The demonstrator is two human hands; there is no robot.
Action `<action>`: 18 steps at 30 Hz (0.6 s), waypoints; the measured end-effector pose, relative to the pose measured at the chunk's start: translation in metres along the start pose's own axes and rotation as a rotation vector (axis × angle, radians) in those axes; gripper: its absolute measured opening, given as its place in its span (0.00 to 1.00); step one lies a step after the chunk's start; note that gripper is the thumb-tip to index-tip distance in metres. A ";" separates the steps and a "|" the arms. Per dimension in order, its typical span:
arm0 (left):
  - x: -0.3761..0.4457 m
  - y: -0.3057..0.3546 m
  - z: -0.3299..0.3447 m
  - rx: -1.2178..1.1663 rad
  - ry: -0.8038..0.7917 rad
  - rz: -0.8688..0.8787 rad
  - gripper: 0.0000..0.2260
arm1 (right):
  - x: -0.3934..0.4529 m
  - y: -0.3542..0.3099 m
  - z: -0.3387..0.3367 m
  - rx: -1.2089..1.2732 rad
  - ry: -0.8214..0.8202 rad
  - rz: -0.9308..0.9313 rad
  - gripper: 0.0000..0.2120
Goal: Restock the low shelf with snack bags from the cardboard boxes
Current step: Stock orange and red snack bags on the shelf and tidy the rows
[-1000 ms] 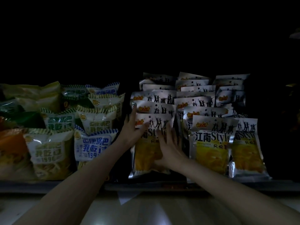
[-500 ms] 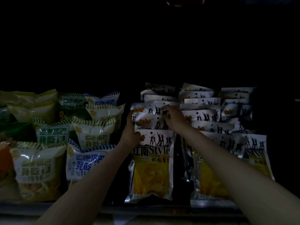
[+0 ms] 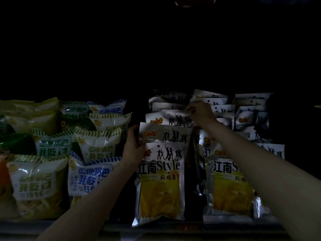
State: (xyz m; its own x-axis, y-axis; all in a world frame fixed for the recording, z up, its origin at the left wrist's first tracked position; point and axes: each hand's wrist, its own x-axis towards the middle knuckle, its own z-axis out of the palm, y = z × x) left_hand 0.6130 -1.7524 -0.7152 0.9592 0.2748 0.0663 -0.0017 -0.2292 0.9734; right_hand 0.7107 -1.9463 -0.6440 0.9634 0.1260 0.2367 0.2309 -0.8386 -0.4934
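Snack bags [image 3: 160,181] are standing in overlapping rows on the low shelf [image 3: 191,228], silver-and-yellow ones at centre and right, striped bags [image 3: 93,174] to the left. Head view: left hand [image 3: 134,145] is gripping the left edge of the second bag in the near column; right hand [image 3: 199,113] is pinching a bag top further back. Shelf is looking nearly full; the cardboard boxes are out of sight, so remaining stock cannot be judged. Versus half a second earlier: right hand is reaching deeper; left hand is barely shifting.
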 end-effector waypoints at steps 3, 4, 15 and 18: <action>0.003 0.005 0.009 0.024 0.001 -0.041 0.22 | -0.003 0.002 0.007 -0.080 -0.024 0.043 0.15; 0.006 0.006 0.012 0.014 0.006 -0.063 0.22 | -0.003 0.004 0.009 -0.091 -0.019 0.068 0.16; 0.003 0.006 0.029 -0.077 -0.014 -0.141 0.21 | -0.051 0.004 -0.002 -0.118 -0.120 -0.233 0.13; 0.003 0.008 0.029 -0.007 -0.037 -0.108 0.19 | -0.063 0.009 0.010 -0.259 -0.215 -0.171 0.18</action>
State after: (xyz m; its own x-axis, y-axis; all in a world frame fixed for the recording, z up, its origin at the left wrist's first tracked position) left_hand 0.6240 -1.7809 -0.7137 0.9636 0.2631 -0.0472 0.1006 -0.1932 0.9760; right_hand 0.6534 -1.9561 -0.6717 0.9269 0.3611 0.1026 0.3753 -0.8985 -0.2277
